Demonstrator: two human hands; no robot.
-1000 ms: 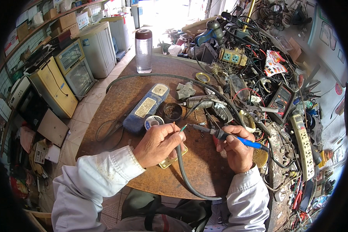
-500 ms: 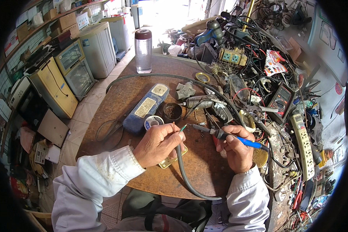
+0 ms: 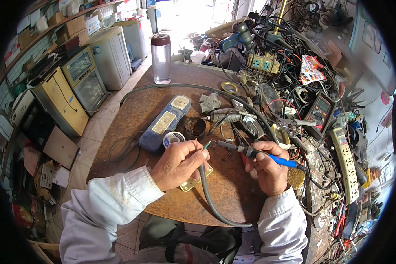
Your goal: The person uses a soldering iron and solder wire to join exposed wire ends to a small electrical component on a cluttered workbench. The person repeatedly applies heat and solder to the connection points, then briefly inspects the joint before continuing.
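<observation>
The left hand [image 3: 178,163] pinches a green wire [image 3: 206,145] between thumb and forefinger, near the wire's end; the dark cable [image 3: 209,196] hangs below these fingers and curves down to the desk's near edge. The right hand [image 3: 270,169] grips a blue-handled iron [image 3: 281,162] much like a pen, its tip pointing left at the wire's end. Both hands are raised over the middle of the near half of the desk [image 3: 233,198]. Whether tip and wire touch is too small to tell.

The step in hand looks like heating or tinning the wire's end. The next move seems to call for a steady left pinch, with the tip laid flat on the bare end and the fingers clear of the hot shaft. Solder would probably be needed too: a spool [image 3: 174,139] stands just beyond the left hand, with a small dark tin [image 3: 195,126] beside it, nearer the desk's middle.

A yellow plate [image 3: 187,187] lies partly under the left hand, toward the near edge. A blue case [image 3: 163,125] lies by the desk's left edge, a bottle [image 3: 162,66] stands near the far left corner, and a meter [image 3: 320,112] sits in the clutter along the right side.
</observation>
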